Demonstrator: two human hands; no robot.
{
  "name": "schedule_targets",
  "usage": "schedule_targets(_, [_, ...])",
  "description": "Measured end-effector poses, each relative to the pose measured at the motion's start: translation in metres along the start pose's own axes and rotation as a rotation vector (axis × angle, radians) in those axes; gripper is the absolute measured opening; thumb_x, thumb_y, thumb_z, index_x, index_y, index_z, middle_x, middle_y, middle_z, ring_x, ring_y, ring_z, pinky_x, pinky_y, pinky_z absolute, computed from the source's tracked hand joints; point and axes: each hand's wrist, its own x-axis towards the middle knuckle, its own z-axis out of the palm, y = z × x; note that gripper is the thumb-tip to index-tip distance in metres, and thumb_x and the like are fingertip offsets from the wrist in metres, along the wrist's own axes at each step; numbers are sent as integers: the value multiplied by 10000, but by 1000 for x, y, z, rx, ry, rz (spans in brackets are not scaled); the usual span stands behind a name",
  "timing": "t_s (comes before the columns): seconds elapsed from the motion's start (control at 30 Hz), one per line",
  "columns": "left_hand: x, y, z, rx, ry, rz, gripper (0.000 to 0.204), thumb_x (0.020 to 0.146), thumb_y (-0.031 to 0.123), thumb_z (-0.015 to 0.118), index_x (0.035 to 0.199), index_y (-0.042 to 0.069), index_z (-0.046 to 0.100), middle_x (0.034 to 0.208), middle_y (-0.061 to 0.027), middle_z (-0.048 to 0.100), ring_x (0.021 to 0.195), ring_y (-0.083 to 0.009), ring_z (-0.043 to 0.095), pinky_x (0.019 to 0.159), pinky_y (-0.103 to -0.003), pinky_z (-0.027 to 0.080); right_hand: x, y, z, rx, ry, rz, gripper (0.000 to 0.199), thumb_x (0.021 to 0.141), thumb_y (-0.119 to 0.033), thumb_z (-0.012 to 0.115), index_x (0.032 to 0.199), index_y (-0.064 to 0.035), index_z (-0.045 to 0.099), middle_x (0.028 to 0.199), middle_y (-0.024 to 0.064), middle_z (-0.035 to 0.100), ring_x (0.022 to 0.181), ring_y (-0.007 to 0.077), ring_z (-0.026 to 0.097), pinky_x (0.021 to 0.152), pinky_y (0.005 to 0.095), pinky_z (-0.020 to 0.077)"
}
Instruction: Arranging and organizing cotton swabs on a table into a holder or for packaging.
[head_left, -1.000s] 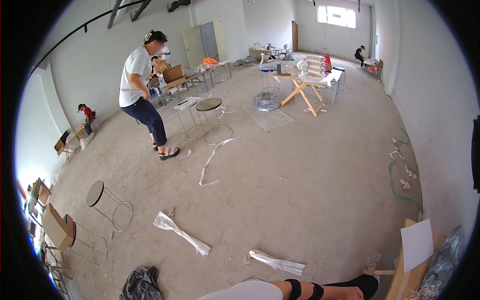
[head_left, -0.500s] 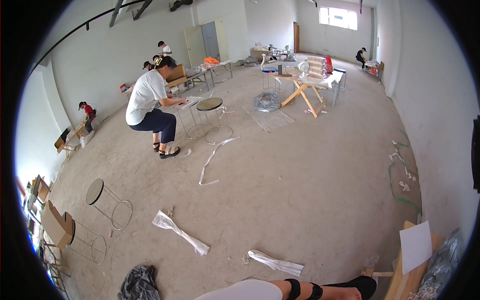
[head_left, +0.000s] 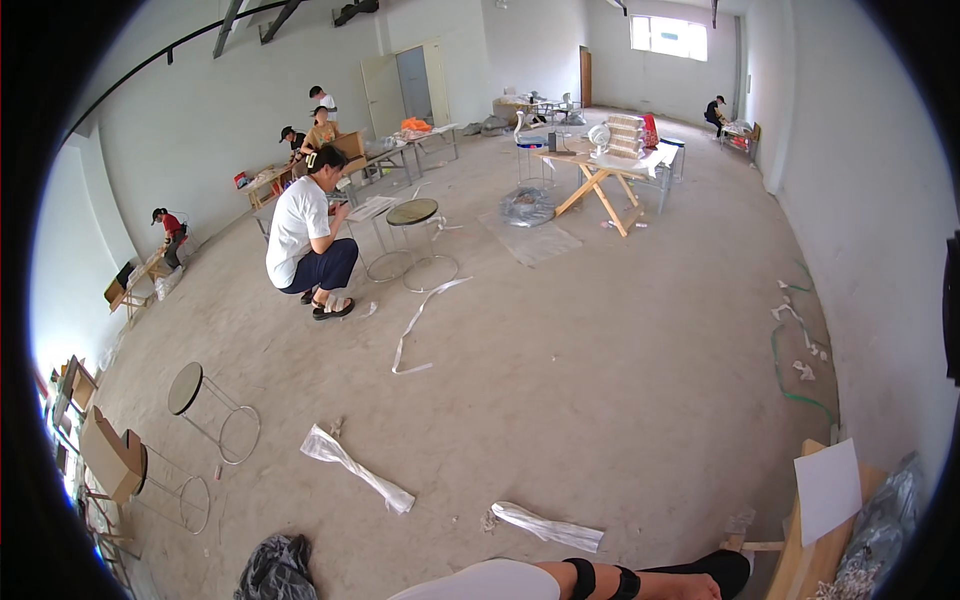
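At the bottom edge, an arm in a white sleeve reaches to the right, with black straps around it. It looks like my left arm. My left hand lies beside a dark-clothed knee, partly cut off by the frame, and its fingers do not show. Nearest to it on the right is a wooden table edge with a blank white sheet hanging over it. Behind the sheet lies a clear plastic bag, with small whitish pieces below. My right hand is out of view.
White strips and a dark plastic bag lie on the concrete floor. Round stools stand at left. A person in a white shirt squats by another stool. Farther off are a loaded wooden table and several seated people.
The person in the white shirt has dropped into a lower squat and drawn their hands up toward the chest. Another person now shows behind them. My arm stays nearly still; the view shifts slightly.
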Motion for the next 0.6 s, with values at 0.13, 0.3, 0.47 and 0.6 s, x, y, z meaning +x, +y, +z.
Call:
schedule_targets(0.13, [7, -4, -3, -36, -39, -22, 218, 895, 107, 579, 1057, -35, 609, 886, -214, 625, 760, -326, 623, 713, -498, 523, 6, 2, -7, 274, -88, 130, 457, 833, -429, 649, 882, 22, 586, 904, 183, 598, 852, 274, 541, 726, 445, 447])
schedule_targets(0.3, [-2, -1, 2, -1, -38, 4, 199, 897, 124, 582, 1035, -15, 621, 863, -186, 630, 743, -307, 623, 697, -481, 521, 12, 7, -12, 617, -222, 269, 449, 820, -405, 686, 842, 32, 585, 861, 182, 597, 803, 268, 539, 705, 438, 455])
schedule_targets(0.47, [-2, 0, 2, -35, -49, 15, 203, 893, 124, 591, 1029, -25, 623, 850, -195, 631, 738, -313, 626, 697, -484, 520, 23, 21, -8, 484, -92, 94, 470, 778, -369, 765, 726, 44, 546, 705, 141, 550, 648, 240, 475, 601, 408, 458])
schedule_targets(0.6, [-3, 0, 0, -5, -75, 35, 219, 888, 121, 601, 1044, -32, 618, 849, -199, 633, 739, -321, 628, 701, -490, 519, 36, 48, 23, 613, -1, -5, 474, 781, -366, 762, 704, 32, 518, 695, 112, 527, 579, 215, 458, 504, 387, 422])
